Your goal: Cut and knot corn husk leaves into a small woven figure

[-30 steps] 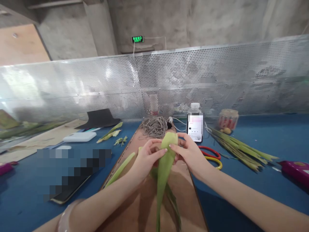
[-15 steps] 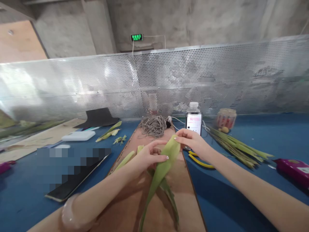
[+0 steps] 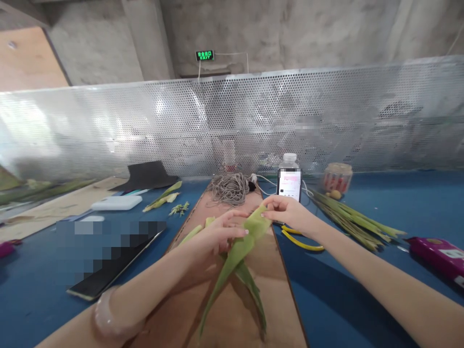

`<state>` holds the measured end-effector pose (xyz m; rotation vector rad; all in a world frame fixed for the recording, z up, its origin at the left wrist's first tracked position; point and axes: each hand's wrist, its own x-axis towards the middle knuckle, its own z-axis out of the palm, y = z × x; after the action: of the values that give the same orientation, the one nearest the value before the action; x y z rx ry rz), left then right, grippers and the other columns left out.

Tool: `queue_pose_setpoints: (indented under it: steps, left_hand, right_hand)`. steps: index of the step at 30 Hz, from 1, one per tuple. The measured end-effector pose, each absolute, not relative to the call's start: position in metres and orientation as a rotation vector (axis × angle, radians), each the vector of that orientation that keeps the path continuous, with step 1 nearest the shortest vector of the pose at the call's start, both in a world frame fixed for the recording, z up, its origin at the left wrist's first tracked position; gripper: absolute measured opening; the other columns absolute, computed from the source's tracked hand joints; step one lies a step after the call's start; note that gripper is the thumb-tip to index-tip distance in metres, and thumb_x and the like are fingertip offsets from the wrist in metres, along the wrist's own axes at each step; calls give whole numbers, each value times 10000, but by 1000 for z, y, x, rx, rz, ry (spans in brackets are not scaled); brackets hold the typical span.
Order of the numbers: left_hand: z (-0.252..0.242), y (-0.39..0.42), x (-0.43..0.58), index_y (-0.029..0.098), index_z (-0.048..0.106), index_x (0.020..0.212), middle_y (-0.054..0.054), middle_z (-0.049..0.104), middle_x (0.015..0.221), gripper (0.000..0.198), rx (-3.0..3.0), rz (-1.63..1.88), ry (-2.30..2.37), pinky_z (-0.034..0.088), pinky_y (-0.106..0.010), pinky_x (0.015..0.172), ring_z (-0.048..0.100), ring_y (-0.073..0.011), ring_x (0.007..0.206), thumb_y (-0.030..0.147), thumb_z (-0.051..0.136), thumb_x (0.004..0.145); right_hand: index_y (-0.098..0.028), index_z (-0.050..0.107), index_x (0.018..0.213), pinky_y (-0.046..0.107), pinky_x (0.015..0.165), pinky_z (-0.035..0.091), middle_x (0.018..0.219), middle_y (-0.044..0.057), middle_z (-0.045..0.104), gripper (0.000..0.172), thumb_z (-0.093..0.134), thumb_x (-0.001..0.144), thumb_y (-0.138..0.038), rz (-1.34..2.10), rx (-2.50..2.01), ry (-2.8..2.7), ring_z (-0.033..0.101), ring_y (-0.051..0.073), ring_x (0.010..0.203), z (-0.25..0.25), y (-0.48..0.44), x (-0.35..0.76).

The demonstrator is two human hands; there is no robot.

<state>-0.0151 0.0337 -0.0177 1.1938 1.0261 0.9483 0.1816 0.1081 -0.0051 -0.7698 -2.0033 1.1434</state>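
Note:
A broad green leaf (image 3: 241, 249) hangs above the brown board (image 3: 279, 309), its long tip pointing down toward me. My right hand (image 3: 284, 212) pinches its upper end between thumb and fingers. Around the leaf's left edge, my left hand (image 3: 221, 234) has its thumb on the front face and its fingers partly hidden behind. A second, darker leaf strip (image 3: 252, 285) crosses below the first one. Pale leaf pieces (image 3: 192, 234) show beyond my left hand.
Grey cord (image 3: 232, 189) lies at the board's far end. Right of it are a phone (image 3: 289, 186), yellow-handled tool (image 3: 302, 241), leaf stalks (image 3: 357, 222), jar (image 3: 338, 178) and purple packet (image 3: 437, 256). A dark flat object (image 3: 108, 266) and white case (image 3: 116, 203) are on the left.
The leaf's hanging tip has swung left and its upper part has tilted and creased. My right hand has lowered slightly, and my left hand has shifted a little left.

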Motion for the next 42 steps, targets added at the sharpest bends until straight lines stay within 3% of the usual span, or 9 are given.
queue_pose_setpoints:
  steps: [8, 13, 20, 29, 32, 37, 42]
  left_hand:
    - [-23, 37, -21, 171, 568, 824, -5, 577, 787, 238, 1183, 960, 952, 429, -217, 566, 563, -105, 638, 226, 682, 622]
    - [-19, 39, -21, 198, 531, 808, 14, 574, 792, 264, 1146, 1027, 987, 432, -213, 575, 577, -112, 675, 186, 689, 597]
    - [-18, 42, -26, 188, 496, 780, 34, 530, 688, 260, 1140, 966, 1001, 415, -209, 499, 528, -90, 562, 211, 681, 598]
    - [-25, 55, -36, 165, 544, 689, 54, 500, 635, 267, 1312, 952, 1109, 212, -156, 371, 423, -39, 467, 236, 748, 533]
    - [-21, 54, -38, 163, 542, 698, 51, 498, 618, 265, 1310, 909, 1064, 247, -157, 385, 442, -48, 477, 229, 744, 539]
    - [-16, 48, -42, 174, 512, 733, 27, 530, 684, 271, 1267, 848, 916, 405, -200, 533, 526, -85, 575, 218, 720, 564]
    - [-17, 46, -49, 168, 502, 696, 18, 541, 646, 272, 1261, 728, 819, 416, -232, 542, 517, -92, 536, 232, 718, 545]
  right_hand:
    - [-172, 609, 778, 208, 449, 311, 528, -58, 455, 131, 613, 689, -268, 1126, -780, -1921, 415, 79, 480, 0, 105, 183]
    - [-169, 622, 784, 211, 444, 337, 494, -54, 490, 140, 606, 692, -274, 1113, -819, -1861, 425, 79, 451, 0, 106, 182]
    - [-165, 650, 770, 226, 464, 362, 498, -38, 523, 160, 631, 660, -280, 1011, -860, -1792, 454, 95, 476, 1, 113, 186]
    - [-179, 670, 738, 236, 483, 374, 470, -43, 540, 120, 640, 646, -252, 989, -866, -1817, 471, 100, 456, 7, 112, 191]
    - [-182, 670, 741, 242, 494, 383, 447, -51, 520, 126, 642, 646, -260, 994, -866, -1795, 464, 100, 451, 10, 113, 193]
    - [-174, 659, 742, 234, 493, 402, 550, -32, 569, 157, 675, 615, -265, 1061, -854, -1699, 470, 85, 472, 9, 122, 198]
    - [-158, 657, 745, 232, 487, 416, 600, -15, 579, 189, 694, 602, -277, 1148, -835, -1625, 458, 73, 485, 8, 127, 204]
